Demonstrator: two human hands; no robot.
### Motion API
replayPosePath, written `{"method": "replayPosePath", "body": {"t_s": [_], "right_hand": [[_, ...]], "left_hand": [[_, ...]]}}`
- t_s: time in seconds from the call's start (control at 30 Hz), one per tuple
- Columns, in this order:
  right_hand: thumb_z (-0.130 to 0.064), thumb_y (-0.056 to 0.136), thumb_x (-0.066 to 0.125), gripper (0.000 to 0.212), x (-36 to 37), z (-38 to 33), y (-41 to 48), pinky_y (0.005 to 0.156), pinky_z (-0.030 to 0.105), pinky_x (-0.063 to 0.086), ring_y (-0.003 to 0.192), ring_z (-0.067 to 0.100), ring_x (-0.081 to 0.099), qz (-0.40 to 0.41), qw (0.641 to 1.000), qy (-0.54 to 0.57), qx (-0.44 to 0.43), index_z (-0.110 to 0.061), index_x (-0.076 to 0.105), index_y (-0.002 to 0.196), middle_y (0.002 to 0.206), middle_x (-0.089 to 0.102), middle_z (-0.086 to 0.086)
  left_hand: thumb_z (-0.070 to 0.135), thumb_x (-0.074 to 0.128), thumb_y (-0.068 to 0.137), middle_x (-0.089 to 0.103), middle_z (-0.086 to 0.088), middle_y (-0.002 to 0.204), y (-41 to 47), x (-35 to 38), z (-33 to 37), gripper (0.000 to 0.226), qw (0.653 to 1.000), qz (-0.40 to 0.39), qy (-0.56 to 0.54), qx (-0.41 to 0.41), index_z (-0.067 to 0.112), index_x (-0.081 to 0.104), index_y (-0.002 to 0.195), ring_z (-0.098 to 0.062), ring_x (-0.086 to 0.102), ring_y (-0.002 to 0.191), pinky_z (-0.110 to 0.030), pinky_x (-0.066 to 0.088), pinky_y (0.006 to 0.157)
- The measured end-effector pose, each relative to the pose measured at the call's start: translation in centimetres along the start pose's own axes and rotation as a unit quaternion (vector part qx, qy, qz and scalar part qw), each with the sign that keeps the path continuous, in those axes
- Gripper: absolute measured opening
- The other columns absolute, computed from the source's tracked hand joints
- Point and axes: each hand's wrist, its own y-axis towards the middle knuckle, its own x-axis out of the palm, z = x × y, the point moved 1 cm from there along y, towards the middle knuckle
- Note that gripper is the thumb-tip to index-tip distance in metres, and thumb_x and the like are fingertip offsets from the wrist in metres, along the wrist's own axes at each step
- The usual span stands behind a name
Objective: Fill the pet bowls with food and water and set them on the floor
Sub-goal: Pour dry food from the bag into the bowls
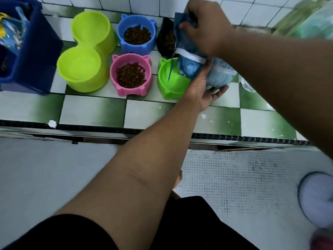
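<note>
On the tiled counter (93, 109) the green bowl (167, 82) stands empty at the front right of the group. Beside it, the pink bowl (126, 91) and the blue bowl (137, 47) already hold dry food. A black bowl (162, 42) behind, half hidden, seems to hold some too, and the lime double bowl (79, 83) on the left has none. The food bag (191, 67) is held just right of the green bowl and partly over its rim. Its long axis slants from the top end, up near the wall, down toward the person. The left hand (203, 87) cups the lower end from beneath, palm up with fingers curled round it. The right hand (203, 24) pinches the top edge at the opening, and a thin torn strip dangles over the green bowl. The mouth sits at the high, far end, so the pour likely depends on swinging that end down and left over the green bowl. The left hand, nearer the bowl, would act as the pivot.
</note>
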Motion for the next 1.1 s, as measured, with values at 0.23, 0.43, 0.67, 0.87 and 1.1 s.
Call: {"method": "replayPosePath", "body": {"t_s": [0.23, 0.43, 0.67, 0.87, 1.1], "right_hand": [[-0.03, 0.092, 0.054, 0.031, 0.3, 0.5, 0.5, 0.079, 0.033, 0.041, 0.097, 0.025, 0.057, -0.035, 0.999, -0.006, -0.011, -0.006, 0.062, 0.11, 0.109, 0.066, 0.013], [-0.033, 0.096, 0.055, 0.031, 0.3, 1.0, 0.9, 0.076, 0.03, 0.039, 0.101, 0.028, 0.058, -0.028, 0.999, -0.007, -0.035, -0.007, 0.061, 0.111, 0.11, 0.065, 0.013], [-0.031, 0.096, 0.057, 0.029, 0.4, 1.3, 0.3, 0.07, 0.025, 0.031, 0.086, 0.018, 0.048, -0.028, 0.999, 0.005, -0.041, -0.006, 0.06, 0.109, 0.103, 0.063, 0.013], [-0.031, 0.097, 0.058, 0.027, 0.1, 1.7, -0.2, 0.07, 0.025, 0.03, 0.086, 0.018, 0.047, -0.038, 0.999, -0.008, -0.038, -0.007, 0.06, 0.109, 0.094, 0.053, 0.003], [-0.031, 0.096, 0.058, 0.028, -0.5, 2.3, -0.8, 0.072, 0.026, 0.031, 0.087, 0.018, 0.048, -0.029, 0.999, -0.01, -0.034, -0.006, 0.06, 0.108, 0.095, 0.055, 0.005]], "left_hand": [[0.048, 0.069, 0.093, 0.052, -0.021, 0.14, 0.7, 0.4, -0.7, 0.052, 0.998, -0.033, -0.056, -0.022, 0.01, 0.055, 0.127, -0.037, 0.059, 0.108, -0.045, 0.065, 0.072], [0.046, 0.068, 0.095, 0.055, -0.019, 0.123, 0.8, 0.8, -0.5, 0.044, 0.997, -0.046, -0.061, -0.009, 0.01, 0.057, 0.119, -0.035, 0.059, 0.101, -0.044, 0.066, 0.067], [0.048, 0.069, 0.093, 0.051, -0.022, 0.143, 0.9, 0.8, -1.1, 0.049, 0.997, -0.052, -0.057, -0.01, 0.012, 0.058, 0.125, -0.036, 0.061, 0.103, -0.048, 0.065, 0.072], [0.047, 0.067, 0.095, 0.052, -0.021, 0.14, 0.6, 1.0, -1.9, 0.04, 0.998, -0.055, -0.038, -0.013, 0.014, 0.059, 0.116, -0.036, 0.06, 0.104, -0.05, 0.059, 0.087], [0.048, 0.067, 0.095, 0.057, -0.017, 0.123, 0.1, 1.2, -2.4, 0.047, 0.999, -0.043, 0.013, -0.01, 0.012, 0.058, 0.123, -0.035, 0.062, 0.102, -0.05, 0.058, 0.091]]}}
